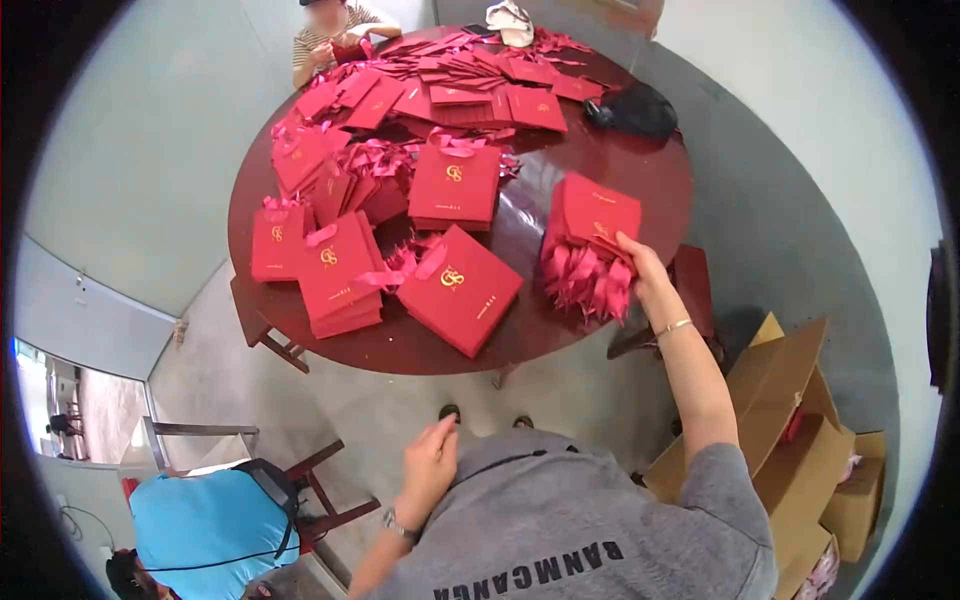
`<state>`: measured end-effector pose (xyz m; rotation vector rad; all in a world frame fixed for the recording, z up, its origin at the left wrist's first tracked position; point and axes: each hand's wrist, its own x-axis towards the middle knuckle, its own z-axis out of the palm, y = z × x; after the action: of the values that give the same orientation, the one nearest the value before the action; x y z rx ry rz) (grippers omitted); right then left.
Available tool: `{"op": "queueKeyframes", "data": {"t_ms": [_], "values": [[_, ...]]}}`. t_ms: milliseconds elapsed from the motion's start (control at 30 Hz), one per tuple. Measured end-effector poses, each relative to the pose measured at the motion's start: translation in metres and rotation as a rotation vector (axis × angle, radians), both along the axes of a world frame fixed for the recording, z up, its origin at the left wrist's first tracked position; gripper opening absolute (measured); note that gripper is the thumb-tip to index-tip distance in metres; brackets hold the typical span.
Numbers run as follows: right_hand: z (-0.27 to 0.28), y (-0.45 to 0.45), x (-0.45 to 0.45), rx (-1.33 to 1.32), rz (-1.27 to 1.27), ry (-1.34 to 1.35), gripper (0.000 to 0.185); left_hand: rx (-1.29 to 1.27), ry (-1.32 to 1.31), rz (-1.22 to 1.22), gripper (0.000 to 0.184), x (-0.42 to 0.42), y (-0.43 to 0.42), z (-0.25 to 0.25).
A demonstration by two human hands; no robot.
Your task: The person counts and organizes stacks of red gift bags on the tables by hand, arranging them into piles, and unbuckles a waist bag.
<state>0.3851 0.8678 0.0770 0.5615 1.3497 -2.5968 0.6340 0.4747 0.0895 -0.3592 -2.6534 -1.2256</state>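
Observation:
Red gift bags with gold print and pink ribbons cover much of a round dark-red table [530,160]. My right hand [643,268] is at the table's right side, its fingers closed on the edge of a red bag [602,215] on top of a stack whose ribbons hang toward me. My left hand [430,460] is in front of my body, off the table, with its fingers curled together; whether anything is in them is too small to tell. Nearest to it on the table is a tilted stack of red bags [460,290], beside another stack [338,275].
Another person [330,45] sits across the table, hands on a red item. A black bag [637,110] and a white cloth item [510,22] lie on the table. Open cardboard boxes [800,440] stand at right; a chair with a blue item [212,520] is at left.

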Motion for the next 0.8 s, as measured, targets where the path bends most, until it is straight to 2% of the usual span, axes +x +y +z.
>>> {"op": "queueKeyframes", "data": {"t_ms": [67,167,200,300,467,533,567,700,767,800], "values": [[-0.007,-0.012,-0.028,0.051,0.011,-0.030,0.032,0.079,-0.227,0.163,0.022,0.018,-0.007,0.001],[-0.015,-0.037,-0.061,0.307,0.121,-0.131,0.027,0.053,-0.320,0.256,0.024,0.040,-0.013,-0.006],[-0.012,-0.045,-0.069,0.295,0.129,-0.128,0.027,0.042,-0.317,0.265,0.024,0.043,-0.014,-0.006],[0.000,-0.050,-0.082,0.604,0.281,-0.365,0.023,0.078,-0.338,0.315,0.026,0.053,-0.016,-0.006],[0.004,-0.068,-0.084,0.585,0.334,-0.340,0.030,0.114,-0.460,0.324,0.031,0.050,-0.014,-0.013],[0.001,-0.072,-0.084,0.607,0.325,-0.258,0.035,0.091,-0.469,0.302,0.032,0.046,-0.012,-0.019],[-0.001,-0.070,-0.082,0.527,0.365,-0.184,0.042,0.068,-0.474,0.280,0.033,0.044,-0.012,-0.020],[0.023,-0.069,-0.067,0.486,0.305,-0.238,0.050,0.084,-0.522,0.267,0.036,0.038,-0.008,-0.018],[0.026,-0.062,-0.065,0.428,0.257,-0.267,0.064,0.096,-0.527,0.254,0.038,0.039,-0.009,-0.022],[0.024,-0.058,-0.066,0.430,0.258,-0.267,0.064,0.098,-0.527,0.256,0.038,0.040,-0.010,-0.022]]}}
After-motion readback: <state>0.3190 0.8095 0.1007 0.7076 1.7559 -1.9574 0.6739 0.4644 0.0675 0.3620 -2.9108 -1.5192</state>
